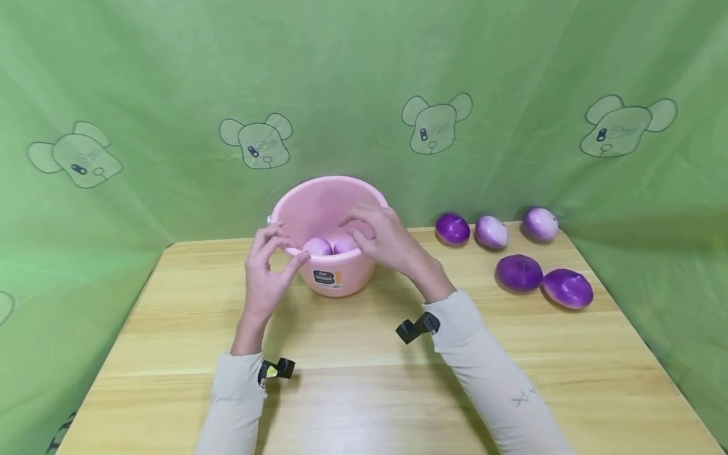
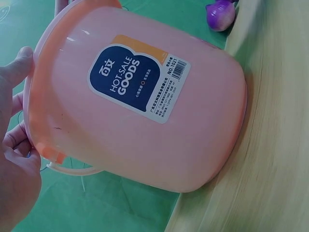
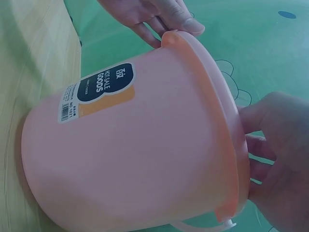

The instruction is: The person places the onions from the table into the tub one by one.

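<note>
A pink bucket [image 1: 341, 278] stands upright on the wooden table, with a label on its front. Two purple-and-white onions [image 1: 317, 246] show inside it, side by side behind the front rim. My left hand [image 1: 265, 272] grips the bucket's left rim, the thumb lying at the front edge. Over the right rim reaches my right hand [image 1: 389, 240], its fingers loosely bent inside the bucket, just above the right onion [image 1: 344, 244]. Nothing shows between that thumb and forefinger. In the right wrist view the rim hides the right fingertips.
Several purple onions [image 1: 519, 273] lie at the table's right, some along the back edge. The wooden table [image 1: 352, 392] meets a green curtain [image 1: 341, 82] with bear-head drawings behind and at both sides. A white bucket handle [image 2: 77, 170] hangs behind the rim.
</note>
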A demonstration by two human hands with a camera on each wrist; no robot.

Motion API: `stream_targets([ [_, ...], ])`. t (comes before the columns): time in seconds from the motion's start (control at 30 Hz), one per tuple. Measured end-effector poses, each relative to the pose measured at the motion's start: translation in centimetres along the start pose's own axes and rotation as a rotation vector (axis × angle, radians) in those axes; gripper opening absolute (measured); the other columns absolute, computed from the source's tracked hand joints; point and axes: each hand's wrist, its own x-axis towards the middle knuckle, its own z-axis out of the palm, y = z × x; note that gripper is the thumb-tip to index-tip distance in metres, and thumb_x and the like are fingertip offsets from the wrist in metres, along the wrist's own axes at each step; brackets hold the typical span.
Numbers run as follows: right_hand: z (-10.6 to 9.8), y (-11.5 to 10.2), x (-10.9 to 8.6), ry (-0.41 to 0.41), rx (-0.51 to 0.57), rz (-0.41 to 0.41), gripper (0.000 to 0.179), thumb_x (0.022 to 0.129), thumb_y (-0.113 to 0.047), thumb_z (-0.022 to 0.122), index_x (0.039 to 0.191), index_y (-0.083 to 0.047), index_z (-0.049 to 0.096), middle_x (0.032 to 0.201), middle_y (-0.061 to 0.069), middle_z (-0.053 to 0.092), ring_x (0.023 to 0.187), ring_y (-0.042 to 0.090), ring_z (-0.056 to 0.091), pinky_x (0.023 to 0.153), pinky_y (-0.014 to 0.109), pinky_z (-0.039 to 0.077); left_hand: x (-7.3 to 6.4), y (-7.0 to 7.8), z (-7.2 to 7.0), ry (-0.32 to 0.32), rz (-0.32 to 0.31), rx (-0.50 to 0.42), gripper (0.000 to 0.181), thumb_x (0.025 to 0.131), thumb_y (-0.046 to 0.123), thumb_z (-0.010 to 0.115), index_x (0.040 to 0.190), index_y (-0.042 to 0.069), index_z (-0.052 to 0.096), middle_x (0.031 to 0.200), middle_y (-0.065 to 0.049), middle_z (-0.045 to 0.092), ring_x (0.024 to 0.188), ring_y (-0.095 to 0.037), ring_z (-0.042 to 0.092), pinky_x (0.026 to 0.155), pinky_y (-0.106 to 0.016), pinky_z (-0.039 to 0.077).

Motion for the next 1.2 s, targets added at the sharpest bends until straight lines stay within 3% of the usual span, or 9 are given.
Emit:
stream_targets([
  [0.1,0.0,0.1,-0.3,0.037,0.023,0.008,0.023,0.095,0.002,0.063,0.115,-0.006,0.072,0.12,0.009,0.071,0.121,0.026,0.063,0.109,0.042,0.049,0.0,-0.1,0.0,0.001,0.003,0.001,0.02,0.076,-0.013,0.08,0.089,-0.014,0.065,0.11,-0.031,0.057,0.13,-0.052,0.046,0.121,-0.059,0.025],
  [0.33,-0.4,-0.2,-1.5,0.15,0.167,0.023,0.022,0.097,-0.001,0.064,0.115,-0.009,0.073,0.117,0.003,0.072,0.108,0.017,0.066,0.087,0.035,0.058,-0.3,0.0,-0.1,0.005,-0.016,-0.001,0.02,0.077,-0.011,0.08,0.088,-0.012,0.064,0.112,-0.032,0.057,0.132,-0.051,0.045,0.121,-0.061,0.024],
  [0.77,-3.0,-0.8,-5.0,0.277,0.298,0.022,0.019,0.098,-0.002,0.065,0.115,-0.005,0.072,0.122,0.007,0.07,0.118,0.02,0.064,0.104,0.036,0.053,0.0,-0.1,0.1,-0.008,-0.012,-0.015,0.019,0.076,-0.013,0.08,0.088,-0.011,0.065,0.111,-0.03,0.057,0.132,-0.052,0.045,0.122,-0.058,0.024],
  [1.2,-5.1,-0.2,-7.8,0.317,0.285,-0.034,0.028,0.096,0.007,0.064,0.122,-0.001,0.069,0.122,0.009,0.07,0.115,0.02,0.066,0.101,0.036,0.055,0.1,0.0,0.0,0.0,0.015,-0.002,0.019,0.076,-0.014,0.08,0.087,-0.011,0.065,0.109,-0.03,0.057,0.129,-0.055,0.046,0.122,-0.058,0.024],
])
